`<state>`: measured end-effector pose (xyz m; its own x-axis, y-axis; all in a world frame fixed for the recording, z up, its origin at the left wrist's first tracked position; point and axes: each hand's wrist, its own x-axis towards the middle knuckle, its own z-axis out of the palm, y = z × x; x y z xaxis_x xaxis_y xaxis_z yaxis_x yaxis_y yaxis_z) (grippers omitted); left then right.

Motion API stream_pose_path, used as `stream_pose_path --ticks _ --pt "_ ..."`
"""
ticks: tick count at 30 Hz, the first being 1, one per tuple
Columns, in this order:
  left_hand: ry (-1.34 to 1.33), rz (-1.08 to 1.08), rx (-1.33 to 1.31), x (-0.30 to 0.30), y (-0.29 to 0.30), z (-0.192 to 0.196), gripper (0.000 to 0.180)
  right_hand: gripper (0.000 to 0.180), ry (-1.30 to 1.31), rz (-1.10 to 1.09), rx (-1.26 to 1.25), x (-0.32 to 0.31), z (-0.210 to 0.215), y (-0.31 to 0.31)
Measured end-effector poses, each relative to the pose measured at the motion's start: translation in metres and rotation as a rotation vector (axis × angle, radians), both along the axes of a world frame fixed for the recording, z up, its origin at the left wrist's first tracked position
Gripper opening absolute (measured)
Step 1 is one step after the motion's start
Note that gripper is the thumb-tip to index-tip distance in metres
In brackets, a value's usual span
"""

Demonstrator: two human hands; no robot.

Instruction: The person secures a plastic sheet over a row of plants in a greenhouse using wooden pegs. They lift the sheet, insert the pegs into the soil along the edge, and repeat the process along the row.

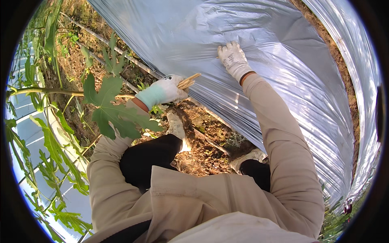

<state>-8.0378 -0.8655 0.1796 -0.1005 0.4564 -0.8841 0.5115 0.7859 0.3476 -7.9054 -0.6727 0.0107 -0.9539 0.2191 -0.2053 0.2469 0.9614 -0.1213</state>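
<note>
My left hand [165,88], in a white glove with a pale green cuff, is closed around a small bundle of thin wooden sticks [189,81]. It is beside the near left edge of a silver plastic film [190,44] stretched over the ground. Farther out and to the right, my right hand [233,58], in a white glove, rests on the film with its fingers curled down. Wrinkles spread in the film around those fingertips. Whatever they grip there is hidden beneath the hand.
A branch [52,91] with large lobed leaves [111,107] reaches across my left forearm. A thin dark pipe [133,60] runs along the soil by the film's edge. My shoes [175,125] stand on brown soil [198,156]. Another silver film strip [352,36] lies at far right.
</note>
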Motion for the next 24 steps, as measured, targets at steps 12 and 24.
stream_pose_path --ticks 12,24 --pt "-0.137 0.37 -0.216 0.028 -0.026 -0.008 0.026 0.042 -0.006 -0.06 -0.048 0.016 0.016 0.011" --pt "-0.121 0.325 -0.038 0.113 -0.062 0.178 0.034 0.056 -0.024 0.05 0.185 0.019 0.008 0.001"
